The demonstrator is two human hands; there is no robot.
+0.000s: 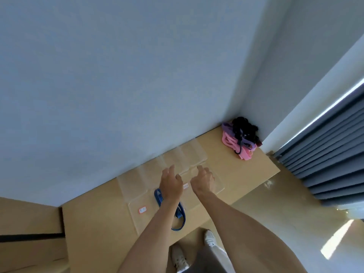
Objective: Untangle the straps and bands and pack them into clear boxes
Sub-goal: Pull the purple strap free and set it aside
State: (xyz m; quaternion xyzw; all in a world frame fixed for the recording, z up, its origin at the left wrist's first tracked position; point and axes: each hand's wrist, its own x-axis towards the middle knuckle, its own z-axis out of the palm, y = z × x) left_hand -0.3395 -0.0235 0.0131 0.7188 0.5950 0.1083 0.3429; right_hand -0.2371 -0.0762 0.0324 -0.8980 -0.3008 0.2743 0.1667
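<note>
Straps lie in two places. A blue strap (178,215) loops on the counter (102,223) under the left forearm, partly hidden by it, one end just behind the left hand (171,185) and the rest trailing toward the near edge of the counter. A tangled pile (239,139) of pink, purple and black bands sits well beyond the right hand (203,180), in the far corner where the counter meets the wall (118,75).

Both hands hover over the clear boxes (177,164), which lie open and flat along the wall. The left grip is loose, its fingers spread and lightly bent, and it holds nothing. The right grip is also slack with fingers bent downward over a box lid; whether the fingertips touch the plastic cannot be told. Between the two hands a small red-edged label (186,186) shows on a box, and a second one (142,210) lies on the lid left of the left forearm.

Below the counter, two white shoes (180,259) stand on the floor. A pleated grey curtain (331,160) hangs far to the right of the right hand.
</note>
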